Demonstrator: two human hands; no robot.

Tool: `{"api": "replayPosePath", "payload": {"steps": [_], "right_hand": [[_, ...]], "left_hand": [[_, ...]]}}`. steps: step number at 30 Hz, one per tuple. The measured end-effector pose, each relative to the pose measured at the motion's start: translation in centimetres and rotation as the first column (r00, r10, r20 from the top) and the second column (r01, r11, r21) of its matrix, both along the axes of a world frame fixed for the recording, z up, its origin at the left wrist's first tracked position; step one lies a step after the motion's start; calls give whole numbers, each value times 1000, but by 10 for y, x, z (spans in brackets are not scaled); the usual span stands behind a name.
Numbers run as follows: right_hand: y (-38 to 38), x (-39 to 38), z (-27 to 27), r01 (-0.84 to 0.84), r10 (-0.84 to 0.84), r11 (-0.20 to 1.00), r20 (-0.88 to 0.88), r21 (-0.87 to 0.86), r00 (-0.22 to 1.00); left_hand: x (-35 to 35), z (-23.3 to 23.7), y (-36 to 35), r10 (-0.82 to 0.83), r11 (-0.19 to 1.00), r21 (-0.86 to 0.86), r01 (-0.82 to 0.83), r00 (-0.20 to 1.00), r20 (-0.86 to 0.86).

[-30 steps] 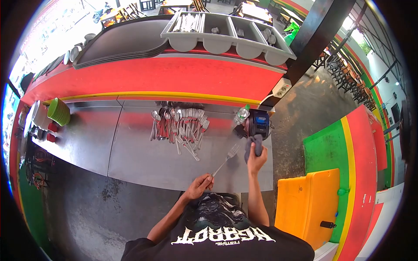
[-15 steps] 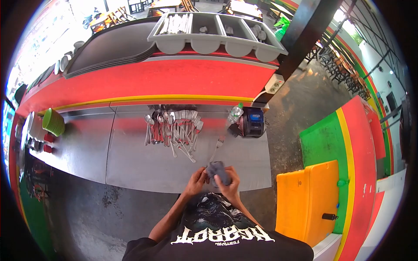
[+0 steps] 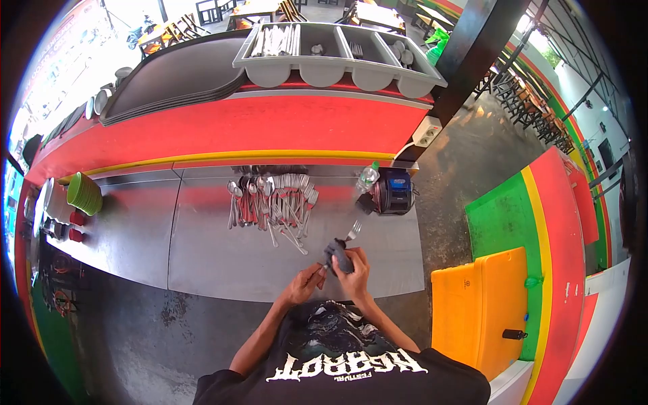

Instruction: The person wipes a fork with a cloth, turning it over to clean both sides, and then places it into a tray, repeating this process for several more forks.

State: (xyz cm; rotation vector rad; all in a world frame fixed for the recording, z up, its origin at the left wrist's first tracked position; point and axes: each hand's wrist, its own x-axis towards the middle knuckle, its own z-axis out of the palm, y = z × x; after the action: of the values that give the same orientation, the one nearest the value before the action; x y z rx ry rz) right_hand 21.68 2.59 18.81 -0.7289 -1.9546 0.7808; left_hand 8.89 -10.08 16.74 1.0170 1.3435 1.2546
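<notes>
My right hand [image 3: 354, 271] is closed around a dark grey cloth [image 3: 338, 256], which is wrapped about the middle of a fork. The tines of the fork [image 3: 354, 231] stick out past the cloth, pointing up and to the right. My left hand [image 3: 307, 283] pinches the handle end of that fork, close to the front edge of the metal table [image 3: 223, 260]. Beyond my hands, to the left, lies a pile of spoons and forks [image 3: 277, 199], a few of them spread toward me.
A gray cutlery bin [image 3: 337, 67] with compartments stands on the red ledge beside stacked dark trays [image 3: 175, 71]. A plastic bottle [image 3: 368, 177] and a dark blue-black case [image 3: 395, 192] sit at the table's right rear. Green bowls [image 3: 84, 194] stand far left; an orange box [image 3: 476, 314] is right.
My right hand and the cloth have slid up the fork toward its tines, and the fork now tilts more to the right. My left hand stays at the handle end.
</notes>
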Motion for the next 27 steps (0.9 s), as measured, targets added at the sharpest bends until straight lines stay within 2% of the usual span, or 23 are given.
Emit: {"api": "replayPosePath", "payload": {"steps": [2, 9, 13, 15, 19, 22, 25, 27], "right_hand": [[14, 1, 3, 87, -87, 996, 8, 0, 996], [36, 2, -5, 87, -94, 987, 49, 137, 994], [52, 0, -7, 213, -215, 976, 33, 43, 976], [74, 7, -16, 291, -291, 957, 54, 13, 955], [100, 31, -39, 325, -305, 940, 170, -101, 937], [91, 45, -63, 347, -291, 912, 249, -220, 924], [72, 57, -87, 269, -133, 856, 315, -441, 940], [57, 61, -104, 137, 6, 882, 303, -451, 953]], "left_hand": [[1, 3, -2, -30, 1000, 10, 30, 999, 38], [8, 2, -3, -44, 999, 19, 43, 995, 89], [5, 2, -9, -59, 998, 2, 59, 997, 53], [2, -4, -17, -59, 998, -15, 61, 994, 96], [4, -11, -28, -51, 999, 28, 46, 970, 236], [9, -7, -26, 18, 997, 66, -40, 951, 309], [13, -7, -21, 75, 994, 55, -96, 951, 298], [17, -9, -18, 75, 992, 70, -104, 940, 333]]}}
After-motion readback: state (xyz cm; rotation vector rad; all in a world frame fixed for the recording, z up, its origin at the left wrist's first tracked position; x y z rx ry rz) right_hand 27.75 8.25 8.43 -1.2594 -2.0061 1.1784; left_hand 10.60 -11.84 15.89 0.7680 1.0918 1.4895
